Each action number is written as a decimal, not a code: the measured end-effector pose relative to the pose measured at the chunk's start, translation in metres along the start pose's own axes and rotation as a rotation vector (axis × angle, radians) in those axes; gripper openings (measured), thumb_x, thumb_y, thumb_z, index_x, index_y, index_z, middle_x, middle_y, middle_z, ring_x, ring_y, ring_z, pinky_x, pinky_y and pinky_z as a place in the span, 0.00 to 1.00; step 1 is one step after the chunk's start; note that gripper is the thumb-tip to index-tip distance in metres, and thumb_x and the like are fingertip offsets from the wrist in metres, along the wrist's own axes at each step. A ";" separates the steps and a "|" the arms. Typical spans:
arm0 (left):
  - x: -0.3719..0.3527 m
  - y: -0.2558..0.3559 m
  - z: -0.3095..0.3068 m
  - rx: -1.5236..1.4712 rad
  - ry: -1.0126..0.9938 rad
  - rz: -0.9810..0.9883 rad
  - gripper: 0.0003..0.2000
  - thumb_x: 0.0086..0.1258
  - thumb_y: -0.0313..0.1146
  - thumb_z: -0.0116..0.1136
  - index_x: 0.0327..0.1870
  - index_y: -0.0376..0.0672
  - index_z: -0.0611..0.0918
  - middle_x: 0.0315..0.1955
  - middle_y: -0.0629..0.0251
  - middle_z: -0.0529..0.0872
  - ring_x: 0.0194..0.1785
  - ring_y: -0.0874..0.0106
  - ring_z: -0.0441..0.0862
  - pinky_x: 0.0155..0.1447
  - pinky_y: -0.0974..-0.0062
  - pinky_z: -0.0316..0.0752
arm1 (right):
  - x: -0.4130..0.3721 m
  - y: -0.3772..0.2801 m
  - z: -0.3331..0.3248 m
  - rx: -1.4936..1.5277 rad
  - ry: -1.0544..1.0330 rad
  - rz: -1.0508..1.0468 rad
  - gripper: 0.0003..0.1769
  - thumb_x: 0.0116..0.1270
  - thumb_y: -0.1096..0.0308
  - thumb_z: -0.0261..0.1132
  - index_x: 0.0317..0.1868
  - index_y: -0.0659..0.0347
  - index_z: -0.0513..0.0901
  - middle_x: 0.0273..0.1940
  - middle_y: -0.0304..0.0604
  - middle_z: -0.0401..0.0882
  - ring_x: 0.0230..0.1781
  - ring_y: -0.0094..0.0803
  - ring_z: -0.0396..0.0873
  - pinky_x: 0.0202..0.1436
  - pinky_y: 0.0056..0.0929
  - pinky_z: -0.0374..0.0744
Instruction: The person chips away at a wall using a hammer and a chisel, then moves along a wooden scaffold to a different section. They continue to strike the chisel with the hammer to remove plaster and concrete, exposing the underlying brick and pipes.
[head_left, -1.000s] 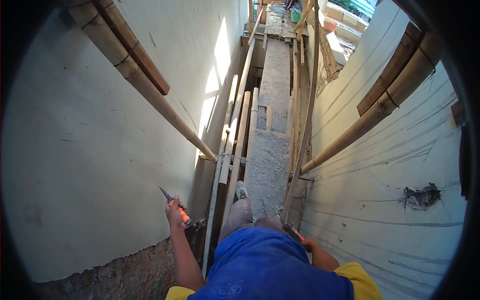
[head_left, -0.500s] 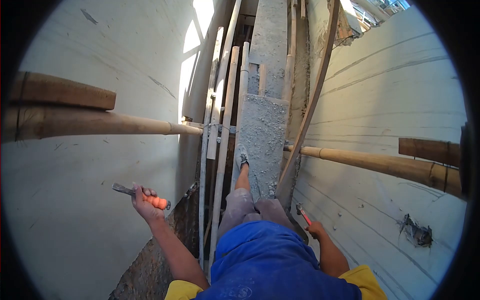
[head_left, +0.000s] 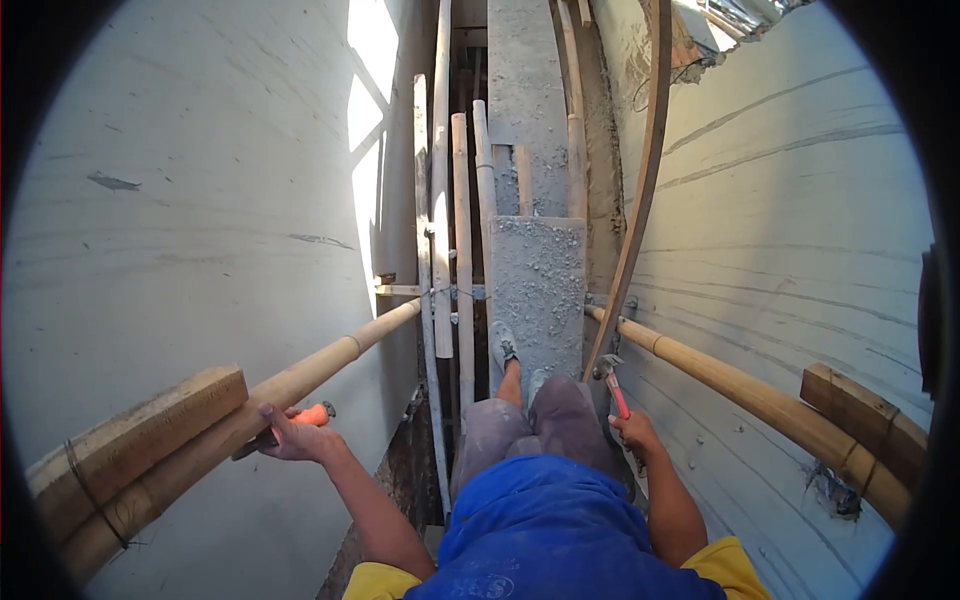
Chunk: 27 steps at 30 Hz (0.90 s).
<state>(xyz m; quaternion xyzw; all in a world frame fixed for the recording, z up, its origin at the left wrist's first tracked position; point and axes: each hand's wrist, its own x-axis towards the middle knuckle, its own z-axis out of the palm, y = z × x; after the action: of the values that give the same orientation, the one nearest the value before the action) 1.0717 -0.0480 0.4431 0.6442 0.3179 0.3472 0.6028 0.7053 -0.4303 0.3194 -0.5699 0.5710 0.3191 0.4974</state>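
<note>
My left hand is closed around a chisel with an orange grip. Its fingertips overlap the left bamboo pole in this view, and the dark blade is mostly hidden behind the hand and pole. At my right side, my right hand grips the red handle of a hammer. The hammer's metal head points up and away from me, beside my knee and close to the lower end of a long wooden strip.
I stand on a narrow plank strewn with grey rubble. Upright-looking bamboo poles run along its left, over a dark gap. Pale walls rise on both sides; the right wall has a broken hole. Another bamboo pole slants across at right.
My left hand with the chisel has lowered and now overlaps the left pole. The hammer in my right hand has risen slightly. My view has shifted, and both feet now show on the plank.
</note>
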 end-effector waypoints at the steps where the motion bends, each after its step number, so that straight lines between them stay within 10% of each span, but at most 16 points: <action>1: 0.000 0.001 0.004 0.021 0.025 -0.004 0.31 0.54 0.42 0.74 0.48 0.38 0.64 0.36 0.63 0.74 0.30 0.75 0.70 0.32 0.75 0.72 | 0.015 0.015 -0.001 -0.061 0.010 -0.060 0.17 0.62 0.60 0.66 0.22 0.59 0.71 0.15 0.37 0.67 0.10 0.27 0.65 0.13 0.30 0.65; 18: -0.002 0.012 0.035 0.252 0.259 -0.030 0.22 0.58 0.35 0.69 0.48 0.32 0.73 0.32 0.62 0.78 0.25 0.77 0.70 0.26 0.78 0.69 | 0.072 -0.067 -0.036 0.072 -0.011 0.251 0.14 0.61 0.64 0.68 0.24 0.62 0.76 0.17 0.38 0.69 0.12 0.28 0.65 0.16 0.32 0.64; 27: -0.003 0.009 0.069 0.185 0.535 -0.097 0.25 0.53 0.35 0.74 0.45 0.29 0.75 0.35 0.58 0.81 0.29 0.74 0.76 0.28 0.78 0.72 | 0.194 -0.133 -0.118 -0.862 -0.096 -0.261 0.20 0.60 0.57 0.66 0.39 0.68 0.82 0.30 0.52 0.82 0.32 0.41 0.82 0.35 0.40 0.79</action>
<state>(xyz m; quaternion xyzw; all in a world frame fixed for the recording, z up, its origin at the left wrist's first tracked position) 1.1273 -0.0900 0.4500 0.5658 0.5265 0.4451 0.4523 0.8376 -0.6241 0.2007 -0.7767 0.2856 0.4886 0.2766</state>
